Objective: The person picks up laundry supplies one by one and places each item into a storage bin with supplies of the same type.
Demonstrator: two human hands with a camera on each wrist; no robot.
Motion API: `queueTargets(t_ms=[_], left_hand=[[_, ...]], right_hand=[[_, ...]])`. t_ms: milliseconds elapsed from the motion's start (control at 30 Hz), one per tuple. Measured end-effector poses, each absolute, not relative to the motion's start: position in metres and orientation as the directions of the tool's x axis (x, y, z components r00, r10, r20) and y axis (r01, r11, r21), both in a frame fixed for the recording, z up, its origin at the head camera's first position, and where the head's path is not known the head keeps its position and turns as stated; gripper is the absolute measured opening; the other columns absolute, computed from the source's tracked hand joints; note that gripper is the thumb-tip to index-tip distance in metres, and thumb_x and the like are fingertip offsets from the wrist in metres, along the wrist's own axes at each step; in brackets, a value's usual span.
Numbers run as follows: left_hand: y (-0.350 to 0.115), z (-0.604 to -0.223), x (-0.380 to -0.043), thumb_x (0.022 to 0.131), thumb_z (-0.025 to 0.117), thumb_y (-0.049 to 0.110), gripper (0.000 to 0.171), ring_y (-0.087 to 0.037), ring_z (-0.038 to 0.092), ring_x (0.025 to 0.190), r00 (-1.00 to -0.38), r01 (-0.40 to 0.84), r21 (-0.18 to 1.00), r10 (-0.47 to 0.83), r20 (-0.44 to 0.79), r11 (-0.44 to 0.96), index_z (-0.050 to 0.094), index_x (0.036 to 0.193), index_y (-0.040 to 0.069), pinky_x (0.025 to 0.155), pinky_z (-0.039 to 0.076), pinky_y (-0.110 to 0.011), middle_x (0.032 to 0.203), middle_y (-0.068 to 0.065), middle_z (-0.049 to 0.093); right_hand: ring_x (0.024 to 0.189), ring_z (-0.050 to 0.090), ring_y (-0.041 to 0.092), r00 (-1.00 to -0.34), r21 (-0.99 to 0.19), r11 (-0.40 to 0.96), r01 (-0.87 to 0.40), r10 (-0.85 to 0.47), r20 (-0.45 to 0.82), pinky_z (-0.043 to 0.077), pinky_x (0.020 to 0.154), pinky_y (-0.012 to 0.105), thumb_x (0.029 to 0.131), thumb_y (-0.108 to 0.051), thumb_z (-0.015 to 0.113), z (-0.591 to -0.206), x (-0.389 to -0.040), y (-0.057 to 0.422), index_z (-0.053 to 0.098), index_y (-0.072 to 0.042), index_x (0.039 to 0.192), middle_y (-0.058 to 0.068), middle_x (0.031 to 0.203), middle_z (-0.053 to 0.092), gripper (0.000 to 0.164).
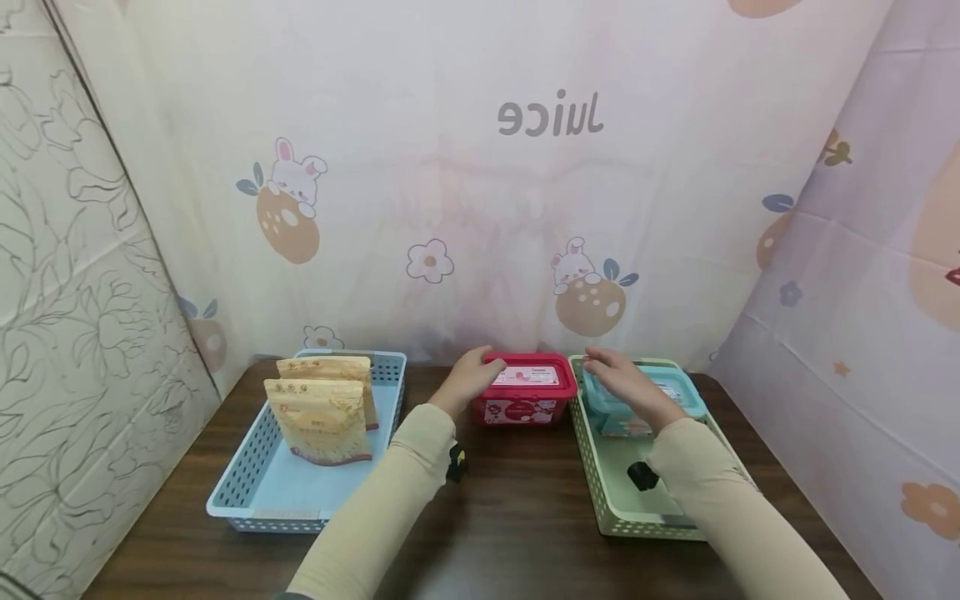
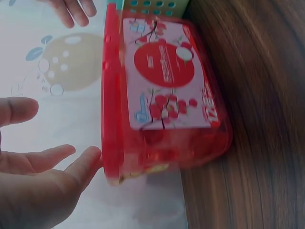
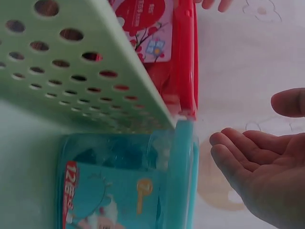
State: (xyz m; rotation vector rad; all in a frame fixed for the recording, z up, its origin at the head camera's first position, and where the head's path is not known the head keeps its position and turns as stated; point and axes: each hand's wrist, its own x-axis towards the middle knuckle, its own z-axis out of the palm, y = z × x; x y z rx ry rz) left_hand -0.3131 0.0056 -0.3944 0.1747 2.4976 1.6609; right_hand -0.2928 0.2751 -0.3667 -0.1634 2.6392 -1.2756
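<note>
Red lidded box (image 1: 525, 392) has one fingertip (image 2: 92, 160) of the left hand (image 1: 468, 383) at its lid edge, seemingly in touch, though I cannot tell if it presses. The other fingers of this hand are loose and spread, and they grasp nothing. The right hand (image 1: 626, 385) is likewise released: its fingers are extended, slightly bent, apart from the teal box (image 3: 119, 191), with no object in them. The red box stands upright on the brown table (image 1: 495, 517), close beside the green basket (image 1: 617, 462), in which the teal box is standing; if box and basket touch, I cannot tell. Farther left, two yellow pouches (image 1: 322, 421) stand in the blue basket (image 1: 300, 492). In my judgement, a push from the left side only could turn the red box or drive it into the basket wall, because no hand supports its other end. Lifting by the lid alone might pull it loose, if it is not well fastened. Also, the right hand, passing low, could knock the teal box.
</note>
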Motion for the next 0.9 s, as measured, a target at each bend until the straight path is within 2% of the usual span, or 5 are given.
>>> queueTargets(t_ms=[100, 433, 700, 800, 900], left_hand=[[0.001, -0.394, -0.314, 0.099, 0.058, 0.03, 0.061, -0.036, 0.038, 0.14, -0.984, 0.002, 0.926, 0.164, -0.065, 0.377, 0.041, 0.152, 0.005, 0.113, 0.033, -0.057, 0.152, -0.017, 0.044], [-0.006, -0.395, -0.316, 0.1, 0.056, 0.028, 0.059, -0.037, 0.039, 0.14, -0.991, 0.014, 0.927, 0.127, -0.036, 0.376, 0.042, 0.151, 0.003, 0.112, 0.036, -0.056, 0.15, -0.019, 0.045], [-0.009, -0.398, -0.322, 0.099, 0.059, 0.02, 0.057, -0.036, 0.044, 0.136, -0.995, 0.04, 0.885, 0.095, -0.005, 0.464, 0.044, 0.148, -0.003, 0.11, 0.04, -0.052, 0.147, -0.021, 0.048], [-0.01, -0.398, -0.324, 0.097, 0.062, 0.022, 0.059, -0.036, 0.048, 0.132, -0.995, 0.023, 0.842, 0.095, -0.033, 0.539, 0.045, 0.147, -0.003, 0.107, 0.043, -0.051, 0.143, -0.021, 0.051], [-0.01, -0.398, -0.326, 0.095, 0.065, 0.023, 0.057, -0.035, 0.052, 0.124, -0.994, 0.035, 0.785, 0.106, -0.039, 0.619, 0.05, 0.143, -0.004, 0.103, 0.047, -0.05, 0.135, -0.022, 0.055]], right_hand=[[0.144, 0.024, 0.047, -0.974, -0.774, 0.631, -0.054, -0.203, -0.097, 0.023, 0.114, 0.063, 0.107, -0.036, 0.04, -0.367, -0.296, 0.269, 0.021, 0.005, 0.156, 0.03, 0.155, 0.031, 0.066], [0.141, 0.031, 0.047, -0.98, -0.738, 0.672, -0.062, -0.18, -0.082, 0.031, 0.112, 0.061, 0.106, -0.033, 0.042, -0.376, -0.305, 0.256, 0.023, 0.008, 0.154, 0.031, 0.152, 0.034, 0.066], [0.136, 0.037, 0.049, -0.979, -0.661, 0.746, -0.08, -0.184, -0.089, 0.038, 0.107, 0.063, 0.104, -0.027, 0.043, -0.375, -0.308, 0.249, 0.029, 0.011, 0.151, 0.034, 0.148, 0.039, 0.062], [0.125, 0.05, 0.047, -0.98, -0.608, 0.787, -0.101, -0.184, -0.076, 0.046, 0.1, 0.059, 0.102, -0.023, 0.047, -0.376, -0.311, 0.243, 0.042, 0.01, 0.143, 0.032, 0.137, 0.051, 0.053], [0.095, 0.063, 0.035, -0.981, -0.526, 0.841, -0.128, -0.186, -0.058, 0.055, 0.085, 0.049, 0.101, -0.018, 0.051, -0.379, -0.317, 0.236, 0.057, 0.008, 0.126, 0.022, 0.11, 0.066, 0.037]])
